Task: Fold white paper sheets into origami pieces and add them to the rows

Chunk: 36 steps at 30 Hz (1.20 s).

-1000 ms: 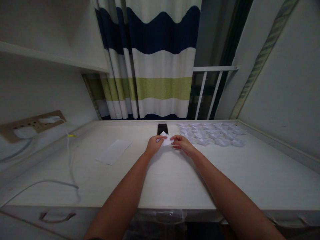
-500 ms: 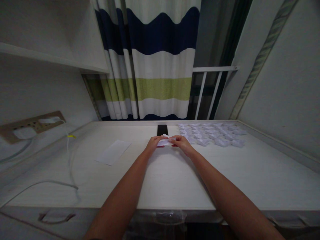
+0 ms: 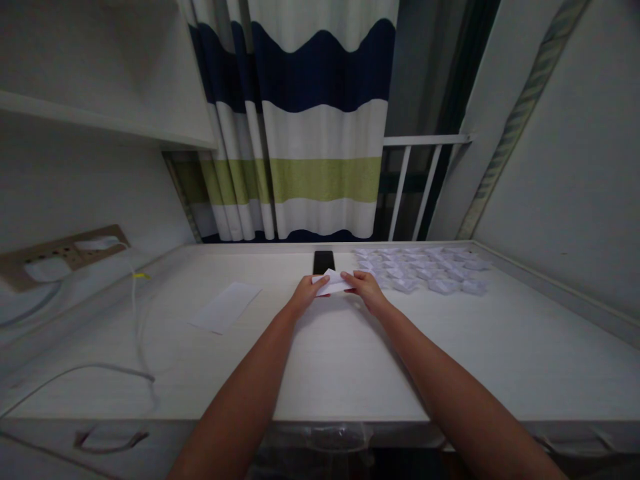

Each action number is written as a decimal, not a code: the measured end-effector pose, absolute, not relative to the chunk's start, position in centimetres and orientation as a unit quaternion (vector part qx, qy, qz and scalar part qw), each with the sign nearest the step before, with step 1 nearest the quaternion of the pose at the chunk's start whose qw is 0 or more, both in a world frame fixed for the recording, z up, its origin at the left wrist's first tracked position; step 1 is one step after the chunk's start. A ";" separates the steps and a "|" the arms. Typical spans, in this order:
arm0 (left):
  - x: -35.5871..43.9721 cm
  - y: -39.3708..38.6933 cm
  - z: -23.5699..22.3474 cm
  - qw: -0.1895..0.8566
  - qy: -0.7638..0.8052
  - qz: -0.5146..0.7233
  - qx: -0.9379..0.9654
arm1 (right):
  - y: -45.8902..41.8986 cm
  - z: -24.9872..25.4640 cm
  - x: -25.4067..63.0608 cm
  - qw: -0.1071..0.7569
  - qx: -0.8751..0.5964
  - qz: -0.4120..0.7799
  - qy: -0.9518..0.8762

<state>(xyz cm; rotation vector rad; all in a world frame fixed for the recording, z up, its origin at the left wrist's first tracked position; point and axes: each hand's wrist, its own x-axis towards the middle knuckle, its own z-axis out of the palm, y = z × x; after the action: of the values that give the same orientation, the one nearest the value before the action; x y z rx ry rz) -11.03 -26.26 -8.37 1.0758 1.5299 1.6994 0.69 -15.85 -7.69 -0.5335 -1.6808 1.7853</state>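
Note:
A folded piece of white paper [image 3: 334, 283], with a small peak at its top, is held just above the desk between both hands. My left hand [image 3: 306, 293] pinches its left end, thumb on the near face. At the right end my right hand [image 3: 367, 288] grips it the same way, thumb on top and fingers behind. Right behind the paper lies a black phone [image 3: 324, 260], partly covered by it. Several folded white paper pieces [image 3: 400, 273] stand in rows to the right of my right hand.
Flat white paper [image 3: 226, 308] lies on the left of the white desk [image 3: 350, 373]. A pale cable [image 3: 135, 320] runs down from a socket strip [image 3: 65, 257] on the left wall. A striped curtain [image 3: 325, 147] hangs behind the desk.
Both thumbs have shifted apart towards the paper's ends, and more of its near face shows. The hands stay in nearly the same spot. The camera view has shifted slightly.

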 end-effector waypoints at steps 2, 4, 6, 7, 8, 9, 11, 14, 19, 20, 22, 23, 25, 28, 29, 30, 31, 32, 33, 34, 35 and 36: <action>-11.1 -26.2 -8.4 0.284 0.590 0.635 0.410 | -15.9 -7.7 0.6 0.317 -0.202 0.672 -0.638; -11.1 -26.0 -8.5 0.273 0.596 0.633 0.411 | -15.8 -7.8 0.5 0.323 -0.200 0.669 -0.639; -11.1 -26.0 -8.4 0.271 0.595 0.636 0.410 | -15.8 -7.9 0.4 0.331 -0.197 0.667 -0.638; -11.0 -26.0 -8.4 0.272 0.592 0.638 0.411 | -15.7 -7.9 0.4 0.336 -0.195 0.665 -0.637; -10.9 -26.1 -8.3 0.272 0.588 0.640 0.412 | -15.7 -8.0 0.3 0.341 -0.193 0.663 -0.637; -10.8 -26.1 -8.3 0.272 0.584 0.643 0.414 | -15.6 -8.1 0.3 0.345 -0.191 0.661 -0.638; -10.7 -26.2 -8.1 0.274 0.575 0.649 0.415 | -15.6 -8.2 0.3 0.352 -0.185 0.658 -0.640; -10.6 -26.3 -8.0 0.277 0.565 0.660 0.410 | -15.6 -8.2 0.2 0.364 -0.183 0.650 -0.642; -10.7 -26.1 -8.2 0.272 0.565 0.665 0.406 | -15.8 -8.0 0.1 0.387 -0.183 0.632 -0.645; -10.7 -26.0 -8.2 0.271 0.567 0.663 0.407 | -15.8 -7.9 0.1 0.393 -0.184 0.628 -0.647; -10.7 -26.0 -8.2 0.260 0.572 0.658 0.415 | -15.9 -7.9 0.0 0.402 -0.186 0.619 -0.648; -10.6 -26.1 -8.1 0.246 0.573 0.659 0.422 | -15.9 -7.9 0.0 0.406 -0.187 0.615 -0.650; -10.6 -26.2 -7.9 0.205 0.570 0.663 0.440 | -16.0 -7.9 0.0 0.414 -0.188 0.604 -0.655; -10.5 -26.3 -7.6 0.149 0.569 0.662 0.464 | -16.1 -7.9 0.0 0.424 -0.188 0.581 -0.669; -10.6 -26.2 -7.6 0.139 0.573 0.659 0.468 | -16.1 -7.9 0.0 0.427 -0.187 0.574 -0.673; -10.6 -26.2 -7.6 0.131 0.578 0.655 0.470 | -16.1 -7.9 0.0 0.430 -0.186 0.568 -0.677; -10.6 -26.1 -7.7 0.125 0.582 0.651 0.470 | -16.1 -7.9 0.0 0.430 -0.185 0.563 -0.681; -10.7 -26.0 -7.8 0.123 0.587 0.648 0.470 | -16.1 -7.9 0.0 0.430 -0.185 0.559 -0.685; -10.7 -25.9 -7.9 0.124 0.591 0.645 0.469 | -16.1 -7.9 0.0 0.429 -0.186 0.553 -0.689; -10.8 -25.8 -8.1 0.126 0.594 0.641 0.469 | -16.0 -7.9 0.0 0.428 -0.189 0.546 -0.695; -10.8 -25.8 -8.2 0.130 0.596 0.640 0.468 | -15.9 -8.0 0.0 0.429 -0.192 0.538 -0.700; -10.8 -25.7 -8.3 0.134 0.597 0.639 0.466 | -15.8 -8.1 -0.1 0.432 -0.195 0.530 -0.704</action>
<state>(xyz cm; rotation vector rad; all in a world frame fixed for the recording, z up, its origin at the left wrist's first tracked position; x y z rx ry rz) -10.80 -25.71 -8.32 1.3519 1.7291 1.8529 -0.09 -15.85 -8.10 -0.4864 -1.7541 1.3203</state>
